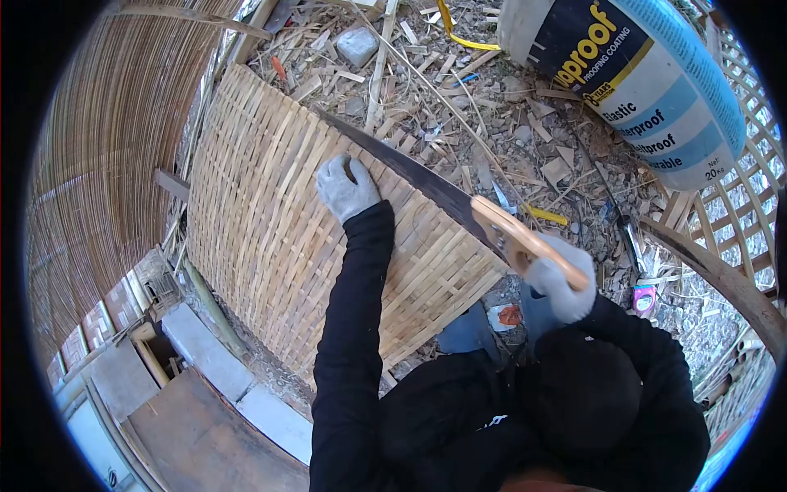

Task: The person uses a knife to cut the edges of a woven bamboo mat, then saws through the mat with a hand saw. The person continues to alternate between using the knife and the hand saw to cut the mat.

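Note:
My left hand, in a pale grey work glove, lies on a woven bamboo panel, its thumb apart from the fingers. My right hand, gloved the same way, is wrapped round the wooden handle of a handsaw. The long dark blade stretches from the handle up and to the left, along the panel's upper right edge. Its teeth are hard to make out, and I cannot tell how deep the blade sits against the bamboo.
A large white and blue waterproofing bucket is at the upper right. Wood scraps and stones litter the ground, with a grey stone block among them. On the left hangs a slatted bamboo screen; boards lie below.

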The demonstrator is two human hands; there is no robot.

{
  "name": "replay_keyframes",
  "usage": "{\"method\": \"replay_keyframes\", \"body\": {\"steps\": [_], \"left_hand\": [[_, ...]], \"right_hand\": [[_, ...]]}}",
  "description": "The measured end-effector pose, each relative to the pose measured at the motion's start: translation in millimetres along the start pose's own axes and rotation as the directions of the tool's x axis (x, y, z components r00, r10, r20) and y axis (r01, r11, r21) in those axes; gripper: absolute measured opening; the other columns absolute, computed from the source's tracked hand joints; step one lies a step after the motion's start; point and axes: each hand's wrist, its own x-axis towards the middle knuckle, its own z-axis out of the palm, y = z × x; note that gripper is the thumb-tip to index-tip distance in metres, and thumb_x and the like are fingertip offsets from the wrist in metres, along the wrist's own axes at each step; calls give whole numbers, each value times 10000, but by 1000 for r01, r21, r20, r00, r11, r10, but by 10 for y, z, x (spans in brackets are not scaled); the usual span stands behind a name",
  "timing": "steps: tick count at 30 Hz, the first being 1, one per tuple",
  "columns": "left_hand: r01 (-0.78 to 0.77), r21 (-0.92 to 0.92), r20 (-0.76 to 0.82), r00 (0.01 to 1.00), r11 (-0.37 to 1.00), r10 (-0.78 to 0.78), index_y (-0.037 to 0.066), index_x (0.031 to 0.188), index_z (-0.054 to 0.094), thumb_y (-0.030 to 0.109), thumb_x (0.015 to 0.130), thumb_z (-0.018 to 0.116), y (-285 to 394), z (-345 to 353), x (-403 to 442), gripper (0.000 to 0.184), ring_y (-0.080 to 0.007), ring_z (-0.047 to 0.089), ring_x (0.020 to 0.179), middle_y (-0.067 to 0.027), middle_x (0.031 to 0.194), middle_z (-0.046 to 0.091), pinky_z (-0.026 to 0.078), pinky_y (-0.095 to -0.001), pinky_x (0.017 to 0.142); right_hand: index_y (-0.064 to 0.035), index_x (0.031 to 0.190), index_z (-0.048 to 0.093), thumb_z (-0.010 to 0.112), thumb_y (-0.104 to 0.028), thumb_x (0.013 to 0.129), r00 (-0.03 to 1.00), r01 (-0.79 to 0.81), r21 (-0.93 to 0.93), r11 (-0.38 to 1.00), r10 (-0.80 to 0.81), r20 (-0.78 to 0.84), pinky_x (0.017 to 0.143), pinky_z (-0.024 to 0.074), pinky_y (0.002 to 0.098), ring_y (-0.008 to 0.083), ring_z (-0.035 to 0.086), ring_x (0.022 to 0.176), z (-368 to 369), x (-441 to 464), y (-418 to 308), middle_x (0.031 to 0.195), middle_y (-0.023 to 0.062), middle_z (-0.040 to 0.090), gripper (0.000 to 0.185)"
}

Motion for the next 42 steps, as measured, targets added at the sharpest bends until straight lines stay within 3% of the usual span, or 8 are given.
{"method": "replay_keyframes", "body": {"steps": [13,23,26,27,31,35,41,42], "left_hand": [[-8,7,15,1000,1000,8,47,1052,731,166,977,698,30,-38,-28,144,-387,638,1110,-172,1091,701,482,-510,1024],[-11,10,-23,1000,1000,11,65,1071,713,170,986,683,8,-3,-1,139,-385,630,1127,-168,1124,695,471,-517,1040],[-37,35,-32,999,999,38,62,1065,720,172,987,685,0,24,-2,139,-384,631,1128,-171,1127,696,475,-516,1032],[-13,36,-9,1000,999,13,55,1078,723,180,993,686,6,14,-8,155,-389,625,1139,-179,1132,693,472,-516,1037],[27,47,49,998,999,-29,35,1103,730,196,1006,688,45,-13,14,193,-399,613,1158,-198,1140,689,470,-518,1041],[-4,19,27,1000,1000,3,26,1087,732,198,1011,681,11,-11,-7,195,-402,612,1144,-202,1130,690,475,-521,1028],[-10,-7,27,1000,1000,10,41,1065,733,208,1013,671,-29,-16,5,186,-403,610,1144,-200,1119,687,472,-519,1029],[-3,-3,19,1000,1000,3,44,1065,733,209,1012,672,-29,-27,-19,184,-402,611,1146,-198,1119,687,471,-520,1031]], "right_hand": [[15,1270,732,681,-222,1087,973,216,40,976,-212,-89,684,527,307,93,642,771,940,1747,-16,843,71,703,304],[82,1432,650,555,-281,1103,997,79,31,996,-80,22,797,545,300,117,663,874,-69,-64,47,1042,65,738,499],[77,1434,650,558,-273,1100,998,45,-2,999,-45,43,788,551,307,126,674,860,-49,20,-76,1032,77,746,492],[92,1270,702,525,-301,1109,993,97,-45,994,-99,-60,711,503,285,102,593,739,149,154,-64,900,45,684,460],[23,1353,708,705,-159,1067,970,227,14,974,-225,-91,709,558,290,82,666,761,676,931,115,876,57,743,339],[6,1297,734,716,-217,1071,964,245,-10,970,-244,-102,740,574,308,109,690,807,920,1528,75,938,91,769,318],[31,1398,683,678,-218,1097,1000,4,85,996,-5,12,782,552,276,88,667,870,365,682,118,1006,41,748,391],[47,1410,670,643,-236,1113,993,119,53,991,-119,-15,800,547,278,97,659,875,249,481,147,1009,50,740,411]]}}
